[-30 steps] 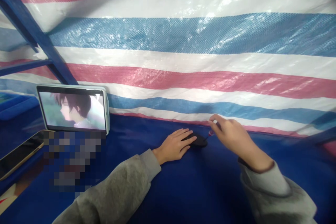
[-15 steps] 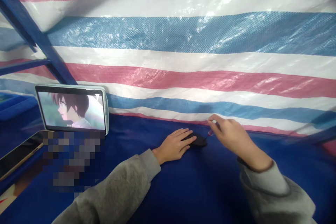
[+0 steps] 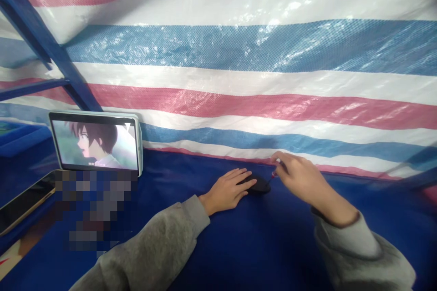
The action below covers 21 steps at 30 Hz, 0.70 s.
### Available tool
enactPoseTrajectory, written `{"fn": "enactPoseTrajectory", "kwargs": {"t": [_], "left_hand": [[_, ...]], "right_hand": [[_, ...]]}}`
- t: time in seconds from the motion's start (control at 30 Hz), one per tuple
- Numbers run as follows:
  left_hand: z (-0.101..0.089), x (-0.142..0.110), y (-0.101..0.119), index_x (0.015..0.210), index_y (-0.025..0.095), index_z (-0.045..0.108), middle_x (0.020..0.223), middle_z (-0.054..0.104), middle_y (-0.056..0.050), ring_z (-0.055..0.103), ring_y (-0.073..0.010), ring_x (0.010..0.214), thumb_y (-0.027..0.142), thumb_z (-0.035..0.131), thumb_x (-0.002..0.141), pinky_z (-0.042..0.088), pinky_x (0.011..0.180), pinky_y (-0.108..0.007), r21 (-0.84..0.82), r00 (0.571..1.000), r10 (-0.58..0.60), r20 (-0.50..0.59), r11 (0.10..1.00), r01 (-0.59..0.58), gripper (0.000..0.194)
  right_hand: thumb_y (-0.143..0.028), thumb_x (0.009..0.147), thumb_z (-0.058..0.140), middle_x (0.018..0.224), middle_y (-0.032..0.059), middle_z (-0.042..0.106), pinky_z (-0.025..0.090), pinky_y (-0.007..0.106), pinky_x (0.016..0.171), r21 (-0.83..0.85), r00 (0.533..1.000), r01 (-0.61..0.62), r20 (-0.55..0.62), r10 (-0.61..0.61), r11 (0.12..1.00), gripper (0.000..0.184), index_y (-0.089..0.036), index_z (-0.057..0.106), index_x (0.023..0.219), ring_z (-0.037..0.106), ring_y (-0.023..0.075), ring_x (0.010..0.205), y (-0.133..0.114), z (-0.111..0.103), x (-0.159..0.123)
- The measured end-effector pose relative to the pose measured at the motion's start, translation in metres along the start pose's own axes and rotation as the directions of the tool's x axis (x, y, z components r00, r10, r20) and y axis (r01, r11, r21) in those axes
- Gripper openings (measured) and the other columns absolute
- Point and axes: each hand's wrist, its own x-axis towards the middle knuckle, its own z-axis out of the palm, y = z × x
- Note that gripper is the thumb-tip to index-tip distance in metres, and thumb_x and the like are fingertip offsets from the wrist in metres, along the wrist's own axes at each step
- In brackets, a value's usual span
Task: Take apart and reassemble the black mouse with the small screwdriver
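Observation:
A dark, rounded object that looks like a computer mouse lies on the blue tabletop. Over its left side rest the outstretched, slightly spread fingers of my left hand, with the palm low to the table. My right hand is closed around the handle of a small screwdriver with a reddish part and a thin dark shaft. The shaft slants down to the mouse's right end, where the tip seems to touch it. My fingers hide most of the handle.
To the left, a tablet stands upright, playing a cartoon. A phone lies nearby, beside a blurred-out patch. A blue tray sits farther left. Striped plastic sheeting rises behind the table, beside a blue metal frame.
The view has shifted very slightly. Both hands keep their places, left on the mouse and right on the screwdriver; the right fingers have turned a little at the handle.

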Motion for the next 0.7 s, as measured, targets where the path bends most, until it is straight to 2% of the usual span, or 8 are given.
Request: {"fn": "enactPoseTrajectory", "kwargs": {"t": [0.2, 0.33, 0.4, 0.5, 0.57, 0.7], "left_hand": [[0.0023, 0.0015, -0.0024, 0.142, 0.022, 0.046, 0.15, 0.044, -0.011, 0.037, -0.0224, 0.143, 0.028, 0.047, 0.102, 0.035, 0.118, -0.044, -0.026, 0.999, 0.039, -0.001, 0.999, -0.04, 0.041], [0.0032, 0.0005, -0.0011, 0.144, 0.021, 0.043, 0.152, 0.039, -0.012, 0.034, -0.0237, 0.144, 0.026, 0.045, 0.102, 0.033, 0.119, -0.045, -0.045, 1.0, 0.026, 0.006, 0.999, -0.026, 0.043], [0.0033, -0.0002, -0.0004, 0.146, 0.021, 0.04, 0.154, 0.037, -0.012, 0.032, -0.0237, 0.145, 0.022, 0.043, 0.102, 0.031, 0.12, -0.046, -0.059, 0.999, 0.031, 0.011, 0.998, -0.03, 0.045], [0.0027, -0.0004, 0.0001, 0.147, 0.02, 0.039, 0.155, 0.036, -0.012, 0.03, -0.0232, 0.146, 0.017, 0.043, 0.1, 0.03, 0.12, -0.045, -0.075, 0.999, 0.042, 0.024, 0.996, -0.04, 0.047], [0.002, 0.0, 0.0002, 0.145, 0.019, 0.041, 0.154, 0.037, -0.012, 0.031, -0.0229, 0.145, 0.017, 0.045, 0.1, 0.031, 0.12, -0.044, -0.082, 0.998, 0.047, 0.032, 0.996, -0.045, 0.046], [0.0005, 0.0004, 0.0007, 0.14, 0.018, 0.047, 0.149, 0.045, -0.011, 0.038, -0.0217, 0.142, 0.025, 0.048, 0.101, 0.034, 0.119, -0.041, -0.094, 0.999, 0.033, 0.013, 0.995, -0.032, 0.04]], "right_hand": [[-0.035, 0.094, 0.039, 0.066, 0.0027, 0.069, 0.037, 0.029, 0.06, -0.054, 0.999, -0.027, -0.018, 0.026, 0.998, 0.027, -0.024, 0.064, 0.093, 0.063, 0.0205, 0.061, 0.0048, 0.002, 0.001], [-0.044, 0.096, 0.035, 0.068, 0.0044, 0.069, 0.037, 0.03, 0.062, -0.088, 0.999, -0.053, 0.005, 0.053, 0.995, 0.036, -0.024, 0.062, 0.085, 0.065, 0.0227, 0.067, 0.0042, 0.0001, 0.0012], [-0.041, 0.096, 0.034, 0.072, 0.0041, 0.071, 0.037, 0.03, 0.063, -0.08, 0.998, -0.065, 0.01, 0.066, 0.995, 0.032, -0.024, 0.061, 0.089, 0.066, 0.0223, 0.069, 0.0027, -0.0016, 0.0002], [-0.027, 0.09, 0.041, 0.081, 0.0032, 0.073, 0.039, 0.029, 0.065, -0.058, 0.999, -0.051, 0.002, 0.051, 0.997, 0.019, -0.024, 0.059, 0.096, 0.066, 0.0208, 0.072, 0.0016, -0.0029, -0.0014], [-0.022, 0.086, 0.043, 0.08, 0.0028, 0.073, 0.039, 0.029, 0.065, -0.047, 0.999, -0.04, -0.011, 0.039, 0.998, 0.019, -0.024, 0.059, 0.097, 0.065, 0.0199, 0.071, 0.0022, -0.0025, -0.0018], [-0.03, 0.091, 0.04, 0.068, 0.0017, 0.069, 0.037, 0.029, 0.06, -0.023, 0.999, -0.048, -0.026, 0.047, 0.999, 0.022, -0.024, 0.061, 0.093, 0.061, 0.019, 0.059, 0.0036, -0.0013, -0.001]]}}
